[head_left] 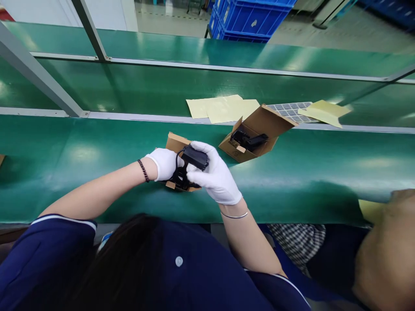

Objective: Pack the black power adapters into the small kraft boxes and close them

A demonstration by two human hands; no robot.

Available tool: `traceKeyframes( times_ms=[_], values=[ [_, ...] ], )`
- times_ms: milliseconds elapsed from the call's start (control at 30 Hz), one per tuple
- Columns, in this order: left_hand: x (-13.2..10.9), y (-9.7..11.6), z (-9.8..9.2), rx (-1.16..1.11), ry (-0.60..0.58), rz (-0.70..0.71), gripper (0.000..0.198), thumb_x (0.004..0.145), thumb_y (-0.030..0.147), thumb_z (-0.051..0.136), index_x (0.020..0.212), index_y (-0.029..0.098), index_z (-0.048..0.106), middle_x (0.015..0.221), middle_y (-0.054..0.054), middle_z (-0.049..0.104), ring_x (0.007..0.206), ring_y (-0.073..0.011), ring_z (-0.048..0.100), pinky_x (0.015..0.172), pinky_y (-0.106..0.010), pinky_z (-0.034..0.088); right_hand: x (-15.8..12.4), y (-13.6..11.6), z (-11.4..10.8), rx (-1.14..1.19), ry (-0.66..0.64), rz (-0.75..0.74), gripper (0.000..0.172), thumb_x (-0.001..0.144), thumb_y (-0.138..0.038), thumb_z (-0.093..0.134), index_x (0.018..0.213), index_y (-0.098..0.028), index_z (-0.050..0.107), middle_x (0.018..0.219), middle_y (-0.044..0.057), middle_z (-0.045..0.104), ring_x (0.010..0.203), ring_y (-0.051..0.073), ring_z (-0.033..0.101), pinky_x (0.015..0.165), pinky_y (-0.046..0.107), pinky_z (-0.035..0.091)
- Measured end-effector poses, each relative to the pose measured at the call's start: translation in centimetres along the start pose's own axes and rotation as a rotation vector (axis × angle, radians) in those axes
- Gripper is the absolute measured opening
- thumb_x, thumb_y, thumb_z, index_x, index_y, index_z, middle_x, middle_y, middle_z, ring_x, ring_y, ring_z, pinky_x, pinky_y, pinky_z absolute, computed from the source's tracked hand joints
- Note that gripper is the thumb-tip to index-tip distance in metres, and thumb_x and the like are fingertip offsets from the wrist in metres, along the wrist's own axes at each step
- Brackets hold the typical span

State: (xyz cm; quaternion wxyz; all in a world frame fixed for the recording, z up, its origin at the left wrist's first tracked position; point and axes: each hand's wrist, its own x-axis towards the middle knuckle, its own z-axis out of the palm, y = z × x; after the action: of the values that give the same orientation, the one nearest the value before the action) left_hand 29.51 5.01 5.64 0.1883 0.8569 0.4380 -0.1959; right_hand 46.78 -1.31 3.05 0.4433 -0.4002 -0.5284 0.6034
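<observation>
My right hand (221,178), in a white glove, grips a black power adapter (195,157) between thumb and fingers. The adapter is tilted just above a small open cardboard box (177,141). A black cable (179,166) curves down from it, and more black parts lie in the box. My left hand (165,164), also gloved in white, is at the left side of this box next to the cable. Its fingertips are hidden, so its hold cannot be made out. Another open cardboard box (269,123) with black items (256,141) in it stands to the right.
Pale yellow sheets (223,108) and a sheet of grey labels (292,111) lie on the bench's back rail. A metal post (42,73) rises at left. A co-worker's arm (385,255) is close at the right. Blue crates (253,19) are stacked beyond the green bench (106,151).
</observation>
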Motion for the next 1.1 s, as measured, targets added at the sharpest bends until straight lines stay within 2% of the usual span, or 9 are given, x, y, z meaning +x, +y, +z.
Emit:
traceKeyframes(
  times_ms=[133,267,367,467,567,700,933,1033,1100],
  values=[
    [-0.2,0.7,1.1,0.081,0.092,0.017,0.015,0.083,0.016,0.063,0.092,0.019,0.075,0.080,-0.009,0.075,0.076,-0.0267,0.073,0.068,-0.032,0.049,0.1,0.2,0.3,-0.141,0.159,-0.011,0.060,0.070,-0.045,0.089,0.120,-0.026,0.061,0.115,0.005,0.073,0.094,0.020,0.071,0.083,0.035,0.061],
    [-1.9,0.3,2.6,0.092,0.263,0.040,0.026,0.093,0.016,0.051,0.104,0.016,0.074,0.087,-0.011,0.075,0.082,-0.0275,0.073,0.071,-0.034,0.051,0.0,0.8,0.4,-0.141,0.159,0.132,0.060,0.083,-0.067,0.071,0.122,-0.023,0.058,0.079,-0.003,0.070,0.053,0.012,0.057,0.052,0.027,0.050],
    [-4.2,-1.1,3.7,0.061,0.425,-0.040,0.036,0.096,0.017,0.044,0.119,0.018,0.071,0.096,-0.011,0.075,0.088,-0.0286,0.072,0.076,-0.037,0.054,0.1,1.3,0.0,-0.224,0.146,0.169,0.060,0.093,-0.078,0.050,0.115,-0.023,0.059,0.061,-0.007,0.060,0.043,0.011,0.048,0.048,0.025,0.043],
    [-6.6,-3.1,4.6,-0.064,0.565,-0.093,0.042,0.098,0.020,0.040,0.131,0.020,0.066,0.110,-0.011,0.075,0.101,-0.0289,0.071,0.086,-0.041,0.057,0.5,1.4,-0.1,-0.560,0.178,0.092,0.053,0.101,-0.070,0.041,0.098,-0.022,0.065,0.075,0.001,0.067,0.065,0.015,0.064,0.066,0.029,0.051],
    [-8.2,-4.8,5.6,-0.238,0.598,-0.135,0.040,0.100,0.028,0.040,0.131,0.022,0.065,0.118,-0.009,0.075,0.108,-0.0277,0.071,0.094,-0.043,0.058,0.9,1.3,0.5,-0.953,0.153,0.007,0.033,0.103,-0.049,0.054,0.112,-0.024,0.073,0.100,0.007,0.072,0.097,0.022,0.068,0.082,0.033,0.051],
    [-9.3,-5.1,6.4,-0.246,0.621,-0.228,0.042,0.102,0.035,0.038,0.129,0.020,0.066,0.114,-0.010,0.076,0.101,-0.0286,0.072,0.087,-0.042,0.059,1.2,1.0,1.4,-1.260,0.100,0.042,0.033,0.101,-0.037,0.059,0.130,-0.028,0.070,0.107,0.007,0.074,0.095,0.023,0.069,0.076,0.030,0.047],
    [-11.3,-2.6,5.1,0.124,0.774,-0.366,0.041,0.101,0.031,0.039,0.123,0.020,0.072,0.090,-0.010,0.074,0.081,-0.0298,0.070,0.064,-0.040,0.051,1.2,-0.3,1.0,-1.483,-0.097,0.164,0.030,0.100,-0.044,0.054,0.102,-0.022,0.075,0.099,0.007,0.075,0.090,0.022,0.069,0.065,0.030,0.037],
    [-12.5,-2.8,3.8,0.071,0.920,-0.452,0.037,0.100,0.035,0.044,0.122,0.022,0.071,0.090,-0.007,0.073,0.082,-0.0278,0.069,0.069,-0.040,0.054,1.4,-0.4,1.3,-1.599,-0.085,0.220,0.033,0.102,-0.043,0.049,0.102,-0.019,0.072,0.100,0.010,0.073,0.086,0.023,0.068,0.061,0.030,0.033],
    [-12.9,-3.2,3.3,-0.054,0.914,-0.319,0.034,0.100,0.036,0.044,0.121,0.026,0.070,0.094,-0.004,0.073,0.084,-0.0247,0.069,0.074,-0.039,0.057,1.5,-0.2,1.6,-1.656,-0.065,0.219,0.034,0.103,-0.044,0.047,0.105,-0.019,0.069,0.100,0.011,0.072,0.085,0.023,0.068,0.058,0.031,0.030]
  ],
)
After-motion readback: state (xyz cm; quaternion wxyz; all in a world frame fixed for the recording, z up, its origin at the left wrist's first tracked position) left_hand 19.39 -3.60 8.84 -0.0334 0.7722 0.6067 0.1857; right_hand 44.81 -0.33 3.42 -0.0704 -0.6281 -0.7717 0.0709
